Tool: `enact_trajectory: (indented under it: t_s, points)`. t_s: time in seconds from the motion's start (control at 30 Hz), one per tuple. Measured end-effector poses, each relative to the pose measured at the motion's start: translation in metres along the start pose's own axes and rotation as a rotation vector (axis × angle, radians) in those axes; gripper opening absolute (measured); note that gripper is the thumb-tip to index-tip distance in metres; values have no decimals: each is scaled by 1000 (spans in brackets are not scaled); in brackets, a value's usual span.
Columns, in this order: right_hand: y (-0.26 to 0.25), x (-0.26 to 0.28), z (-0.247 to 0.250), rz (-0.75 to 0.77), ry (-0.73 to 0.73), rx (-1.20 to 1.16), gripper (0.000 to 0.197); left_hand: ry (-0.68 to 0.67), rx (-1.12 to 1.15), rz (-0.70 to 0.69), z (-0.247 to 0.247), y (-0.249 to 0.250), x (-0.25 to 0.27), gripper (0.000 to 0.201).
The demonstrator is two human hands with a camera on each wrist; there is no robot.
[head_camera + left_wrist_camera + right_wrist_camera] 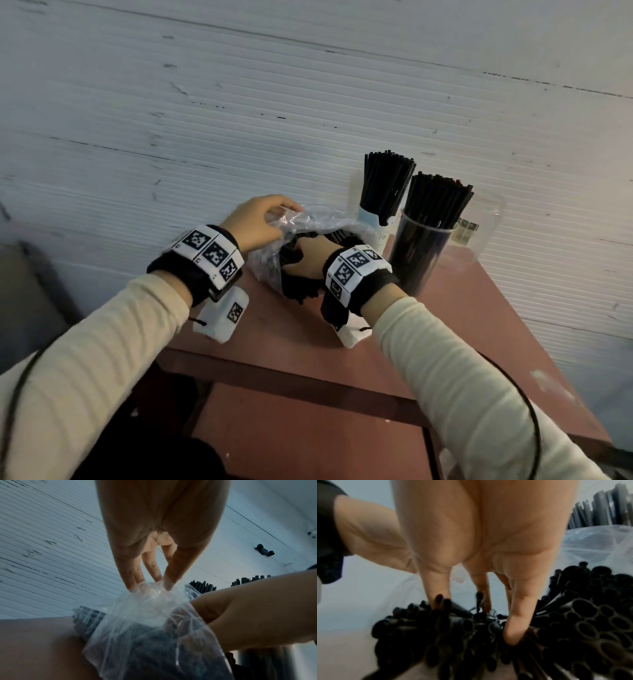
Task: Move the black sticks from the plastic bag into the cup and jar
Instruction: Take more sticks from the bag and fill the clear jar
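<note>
Two hands working at a clear plastic bag of black sticks on a reddish table

The left hand pinches the bag's rim; the right hand reaches inside, fingers pushed among the sticks. The cup and jar behind hold sticks upright

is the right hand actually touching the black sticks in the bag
Touching. The right wrist view shows the right hand with its fingers pushed down among the open ends of the black sticks, which press against them on both sides.
</note>
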State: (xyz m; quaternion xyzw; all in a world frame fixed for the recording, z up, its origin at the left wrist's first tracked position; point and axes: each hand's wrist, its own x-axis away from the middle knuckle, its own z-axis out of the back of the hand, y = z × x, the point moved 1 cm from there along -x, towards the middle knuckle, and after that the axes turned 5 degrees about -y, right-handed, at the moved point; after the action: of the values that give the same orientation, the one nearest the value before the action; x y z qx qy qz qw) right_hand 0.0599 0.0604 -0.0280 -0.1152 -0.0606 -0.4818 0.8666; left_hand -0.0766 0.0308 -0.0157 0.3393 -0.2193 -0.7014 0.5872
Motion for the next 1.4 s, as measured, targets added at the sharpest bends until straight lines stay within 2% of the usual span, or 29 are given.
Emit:
enact_trajectory:
  t_s: [0.1, 0.17, 0.3, 0.43, 0.63, 0.83, 0.9, 0.97, 1.03, 1.1, 1.2, 1.27, 1.33, 1.4]
  points:
    - [-1, -9, -6, -28, 13, -25, 58, 18, -2, -12, 1, -3, -1, 53]
    - [1, -11, -8, -4, 8, -35, 61, 26, 15, 0, 3, -7, -2, 56]
    - [7, -8, -5, 86, -13, -55, 53, 40, 52, 6, 2, -9, -2, 59]
    - [12, -9, -3, 90, 8, -59, 42, 34, 69, 10, 0, -10, -3, 58]
    - [25, 2, 4, 118, 107, -197, 37, 38, 77, 17, 0, -16, -7, 57]
    - [36, 19, 14, 118, 122, -262, 29, 15, 89, -1, -3, -20, -7, 57]
    - [43, 28, 18, 124, 136, -272, 30, 13, 53, -22, -4, -21, -6, 54]
    - [51, 42, 22, 138, 132, -312, 31, 72, -82, -64, -5, -18, -2, 54]
    - [59, 56, 27, 152, 114, -341, 30, 124, -153, -168, -8, -6, 4, 59]
    - [67, 71, 34, 163, 87, -356, 30, 75, -184, -277, -13, 12, 12, 65]
    - [76, 90, 41, 181, 66, -330, 29, -123, -283, -300, -29, 35, 18, 80]
    - [80, 102, 44, 190, 64, -324, 29, -201, -380, -324, -43, 48, 14, 86]
    - [81, 116, 48, 191, 62, -326, 30, -251, -416, -372, -58, 60, 7, 80]
    - [82, 130, 51, 204, 46, -359, 31, -229, -456, -412, -70, 70, 0, 67]
